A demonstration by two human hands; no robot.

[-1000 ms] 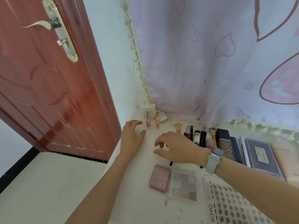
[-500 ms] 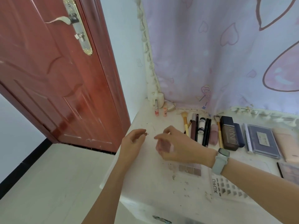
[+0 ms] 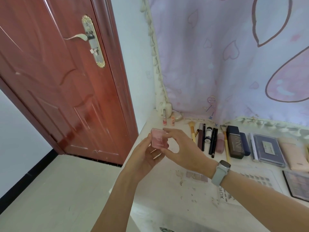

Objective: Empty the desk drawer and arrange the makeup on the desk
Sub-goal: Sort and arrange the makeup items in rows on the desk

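Observation:
Both hands hold a small pink compact (image 3: 158,139) up above the left part of the white desk (image 3: 167,195). My left hand (image 3: 143,156) cups it from below and the left. My right hand (image 3: 182,151), with a grey watch on the wrist, pinches its right edge. Behind them a row of makeup lies on the desk: a yellow-handled brush (image 3: 192,131), dark pencils and tubes (image 3: 209,139), a brown bottle (image 3: 235,143), a dark flat palette (image 3: 267,149) and a pale pink case (image 3: 292,154). Two small pink lip tubes (image 3: 168,118) stand near the corner.
An eyeshadow palette (image 3: 198,176) lies on the desk under my right wrist, another palette (image 3: 297,185) at the right edge. A purple heart-print curtain (image 3: 234,64) hangs behind the desk. A red door (image 3: 58,81) stands to the left, with pale floor below.
The pink compact that lay on the desk a second ago is now lifted and held in both hands. The view has tilted up and shifted left.

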